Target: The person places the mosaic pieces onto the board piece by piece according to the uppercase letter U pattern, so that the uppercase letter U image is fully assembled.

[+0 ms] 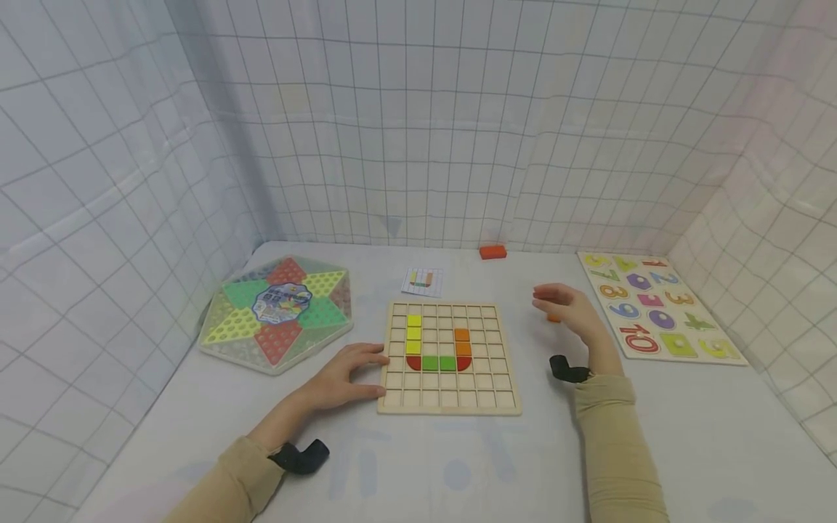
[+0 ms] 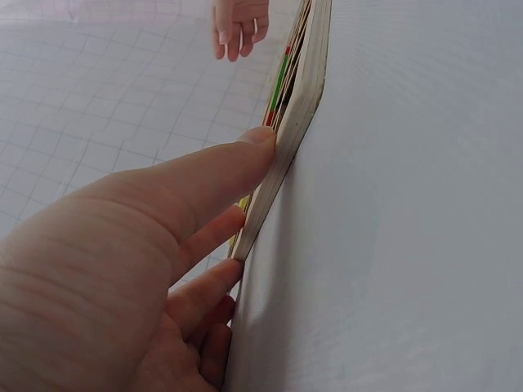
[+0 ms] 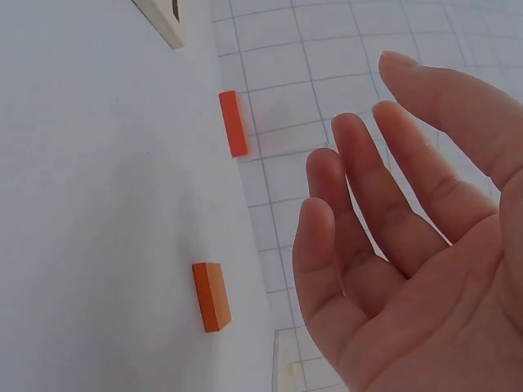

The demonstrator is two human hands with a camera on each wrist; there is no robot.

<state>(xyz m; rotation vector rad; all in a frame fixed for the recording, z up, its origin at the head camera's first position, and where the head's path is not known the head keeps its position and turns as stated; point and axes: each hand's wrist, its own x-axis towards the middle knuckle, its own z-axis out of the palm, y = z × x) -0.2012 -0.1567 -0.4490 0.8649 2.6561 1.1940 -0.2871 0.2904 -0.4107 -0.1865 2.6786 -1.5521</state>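
A wooden grid board lies flat in the middle, with coloured tiles set in a U shape. Yellow tiles form its left side and two orange tiles its right side. Two green tiles and two rounded red tiles make the bottom. At the board's left edge, my left hand touches the side with thumb and fingertips, fingers spread. My right hand, loosely bent and holding nothing, hovers above a loose orange tile right of the board.
Behind the board lies a card printed with a similar U pattern. A red-orange block lies by the back wall. To the left is a hexagonal star-patterned game board; to the right, a number puzzle board. Grid-patterned cloth walls enclose the table.
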